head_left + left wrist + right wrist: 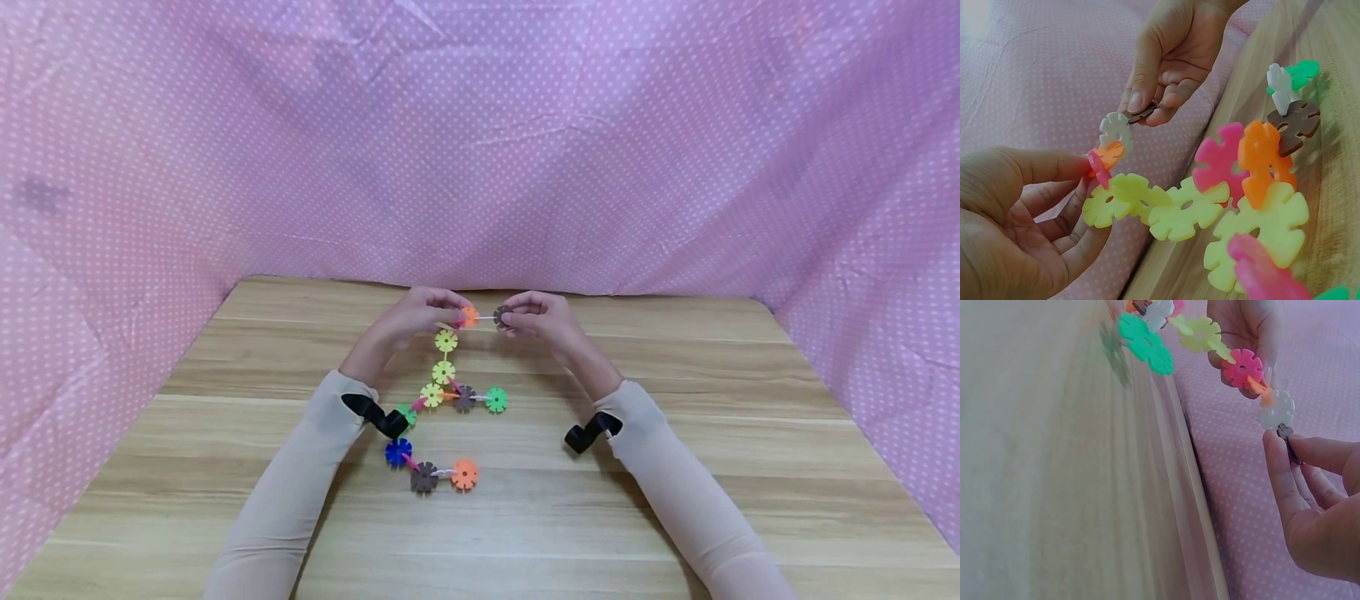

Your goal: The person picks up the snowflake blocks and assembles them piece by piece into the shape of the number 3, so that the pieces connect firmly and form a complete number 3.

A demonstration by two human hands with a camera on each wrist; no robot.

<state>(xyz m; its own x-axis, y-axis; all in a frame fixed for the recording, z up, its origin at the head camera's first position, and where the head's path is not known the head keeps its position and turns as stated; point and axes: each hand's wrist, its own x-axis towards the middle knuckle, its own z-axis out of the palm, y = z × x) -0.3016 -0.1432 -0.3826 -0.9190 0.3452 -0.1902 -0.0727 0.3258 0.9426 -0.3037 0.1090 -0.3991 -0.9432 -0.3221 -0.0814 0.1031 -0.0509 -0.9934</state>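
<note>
Flower-shaped interlocking plastic discs form a branching chain. Its yellow discs [444, 372] lead up to my left hand [418, 317], which pinches the pink disc [1099, 167] at the upper end between thumb and finger. An orange disc [470, 317] joins that pink one, and a white disc [1277, 409] follows it. At the chain's tip, my right hand [546, 323] pinches a brown disc [1289, 442], whose edge meets the white disc. Lower down, a side branch ends in a green disc [497, 400]. Part of the chain hides behind the left wrist's black camera mount.
Nearest the person, the chain's lower end has a blue disc [398, 452], a dark brown disc [424, 477] and an orange end disc [464, 474]. Beneath is a wooden table [600, 533]. Pink dotted cloth [480, 150] hangs behind and at both sides.
</note>
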